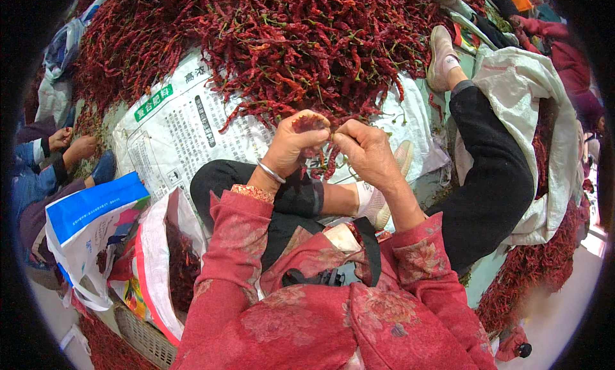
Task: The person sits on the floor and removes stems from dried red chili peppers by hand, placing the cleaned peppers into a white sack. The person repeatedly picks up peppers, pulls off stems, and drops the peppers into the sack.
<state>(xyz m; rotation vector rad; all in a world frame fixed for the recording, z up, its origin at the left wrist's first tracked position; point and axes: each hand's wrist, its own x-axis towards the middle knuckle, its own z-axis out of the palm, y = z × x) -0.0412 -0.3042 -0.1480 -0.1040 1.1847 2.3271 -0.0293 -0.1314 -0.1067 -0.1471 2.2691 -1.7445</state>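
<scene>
My left hand [287, 144], with a metal bangle at the wrist, is closed around several dried red chili peppers [309, 124]. Some of them hang below its fingers. Close beside it, my right hand [369, 151] pinches a small chili stem [332, 136] between thumb and forefinger. More chilies [330, 163] dangle between the two hands; which hand bears them I cannot tell. Just beyond my hands lies a large heap of dried red chilies [307, 48], many with greenish stems. It rests partly on a white woven sack [185, 129] that bears printed writing.
At left stand a blue-and-white bag [98, 204] and an open white sack [149, 254] of chilies, with a woven basket [144, 334] behind. Another white sack [511, 77] holds chilies at right. Other people's hands [79, 148] are at far left; a person in red [569, 57] sits at far right.
</scene>
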